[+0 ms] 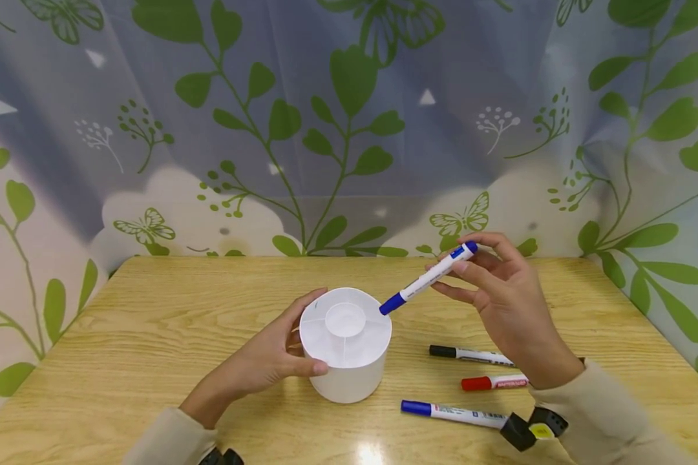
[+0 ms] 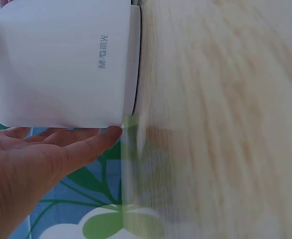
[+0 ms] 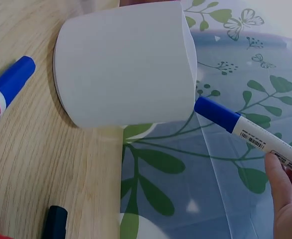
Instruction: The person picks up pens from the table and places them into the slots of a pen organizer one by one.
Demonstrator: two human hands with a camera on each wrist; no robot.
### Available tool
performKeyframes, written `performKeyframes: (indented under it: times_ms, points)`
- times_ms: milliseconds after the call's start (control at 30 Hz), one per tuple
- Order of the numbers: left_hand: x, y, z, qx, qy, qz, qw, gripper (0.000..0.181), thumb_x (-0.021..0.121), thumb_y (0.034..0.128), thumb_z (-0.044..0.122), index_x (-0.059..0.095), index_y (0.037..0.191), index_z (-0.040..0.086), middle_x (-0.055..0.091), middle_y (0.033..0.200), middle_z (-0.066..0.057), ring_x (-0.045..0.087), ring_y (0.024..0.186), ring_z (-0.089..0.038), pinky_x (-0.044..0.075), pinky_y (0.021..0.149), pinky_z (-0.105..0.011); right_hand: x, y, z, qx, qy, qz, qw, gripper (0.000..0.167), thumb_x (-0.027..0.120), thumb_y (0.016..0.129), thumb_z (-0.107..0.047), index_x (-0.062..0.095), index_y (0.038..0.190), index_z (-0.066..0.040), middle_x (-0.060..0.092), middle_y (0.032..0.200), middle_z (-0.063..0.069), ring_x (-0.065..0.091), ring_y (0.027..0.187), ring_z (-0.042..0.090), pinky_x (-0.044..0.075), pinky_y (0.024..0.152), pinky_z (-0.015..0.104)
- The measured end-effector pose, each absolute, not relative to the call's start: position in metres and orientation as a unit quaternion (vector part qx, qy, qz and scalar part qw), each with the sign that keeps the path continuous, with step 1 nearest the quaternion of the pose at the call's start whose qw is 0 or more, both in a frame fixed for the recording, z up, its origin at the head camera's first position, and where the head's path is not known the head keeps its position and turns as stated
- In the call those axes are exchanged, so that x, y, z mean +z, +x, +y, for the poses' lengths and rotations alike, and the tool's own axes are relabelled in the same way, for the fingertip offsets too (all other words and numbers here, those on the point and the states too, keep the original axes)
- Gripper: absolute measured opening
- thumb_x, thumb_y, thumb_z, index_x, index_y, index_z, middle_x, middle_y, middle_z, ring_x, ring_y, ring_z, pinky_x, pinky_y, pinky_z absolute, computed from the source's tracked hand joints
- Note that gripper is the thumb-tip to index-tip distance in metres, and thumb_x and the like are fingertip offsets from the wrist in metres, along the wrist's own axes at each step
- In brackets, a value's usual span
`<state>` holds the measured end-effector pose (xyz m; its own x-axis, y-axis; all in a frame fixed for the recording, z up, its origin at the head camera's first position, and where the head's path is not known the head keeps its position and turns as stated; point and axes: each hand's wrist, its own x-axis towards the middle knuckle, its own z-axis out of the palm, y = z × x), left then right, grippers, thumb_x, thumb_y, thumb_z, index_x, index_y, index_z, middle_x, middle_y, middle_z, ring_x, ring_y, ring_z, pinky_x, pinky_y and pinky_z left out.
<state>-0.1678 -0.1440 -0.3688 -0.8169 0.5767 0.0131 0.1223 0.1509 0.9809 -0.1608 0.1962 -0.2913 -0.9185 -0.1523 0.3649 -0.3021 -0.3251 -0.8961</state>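
A round white pen holder (image 1: 349, 384) with divided compartments and a small central cup stands upright on the table. My left hand (image 1: 267, 352) grips its left side, thumb at the front near the rim; in the left wrist view the fingers lie along the holder's wall (image 2: 56, 64). Raised to the right, my right hand (image 1: 506, 290) pinches a white marker with blue ends (image 1: 430, 281) near its upper end. The marker slants down leftward, its blue cap (image 3: 217, 113) at the holder's right rim. No pens show inside the compartments.
Right of the holder lie a black-capped marker (image 1: 471, 354), a red-capped marker (image 1: 493, 382) and another blue-capped marker (image 1: 454, 413), partly covered by the right hand and wrist camera. Behind the wooden table (image 1: 180, 310) hangs a leaf-patterned curtain (image 1: 302, 129).
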Motion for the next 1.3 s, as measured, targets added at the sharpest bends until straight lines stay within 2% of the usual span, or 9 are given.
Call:
performKeyframes:
  times_ms: [167, 433, 667, 967, 1300]
  points:
    - [-0.369, -0.168, -0.144, 0.606, 0.236, 0.736, 0.190, 0.111, 0.089, 0.0857, 0.025, 0.016, 0.168, 0.019, 0.039, 0.162, -0.017, 0.053, 0.138, -0.042, 0.051, 0.109, -0.053, -0.295, -0.161, 0.187, 0.784, 0.200, -0.586, 0.049, 0.024, 0.056, 0.104, 0.006, 0.060, 0.125, -0.006, 0.070, 0.107, 0.006, 0.076, 0.111, 0.032, 0.063, 0.093, 0.046]
    - [-0.369, -0.168, -0.144, 0.605, 0.238, 0.735, 0.191, 0.110, 0.089, 0.0866, 0.022, 0.015, 0.168, 0.019, 0.038, 0.162, -0.019, 0.053, 0.138, -0.043, 0.053, 0.107, -0.049, -0.303, -0.160, 0.174, 0.763, 0.200, -0.612, 0.055, 0.022, 0.059, 0.104, 0.002, 0.061, 0.123, -0.010, 0.074, 0.114, 0.007, 0.076, 0.112, 0.029, 0.063, 0.095, 0.045]
    - [-0.369, -0.168, -0.143, 0.605, 0.236, 0.736, 0.192, 0.110, 0.089, 0.0864, 0.022, 0.015, 0.168, 0.019, 0.038, 0.162, -0.018, 0.053, 0.138, -0.043, 0.053, 0.106, -0.048, -0.310, -0.160, 0.166, 0.761, 0.205, -0.612, 0.059, 0.021, 0.060, 0.104, 0.002, 0.058, 0.125, 0.000, 0.073, 0.116, 0.007, 0.075, 0.113, 0.027, 0.062, 0.094, 0.046]
    - [-0.368, -0.167, -0.143, 0.601, 0.233, 0.741, 0.188, 0.111, 0.089, 0.0861, 0.022, 0.015, 0.168, 0.018, 0.038, 0.162, -0.017, 0.053, 0.138, -0.044, 0.052, 0.107, -0.050, -0.319, -0.161, 0.159, 0.755, 0.220, -0.615, 0.058, 0.023, 0.059, 0.104, 0.001, 0.063, 0.124, -0.011, 0.073, 0.117, 0.005, 0.074, 0.114, 0.024, 0.061, 0.096, 0.043]
    - [-0.368, -0.167, -0.143, 0.603, 0.234, 0.739, 0.188, 0.110, 0.088, 0.0865, 0.022, 0.015, 0.168, 0.020, 0.038, 0.162, -0.017, 0.053, 0.138, -0.043, 0.052, 0.108, -0.051, -0.328, -0.161, 0.153, 0.763, 0.224, -0.604, 0.050, 0.020, 0.059, 0.104, 0.003, 0.063, 0.122, -0.006, 0.072, 0.116, 0.007, 0.073, 0.115, 0.026, 0.059, 0.099, 0.044]
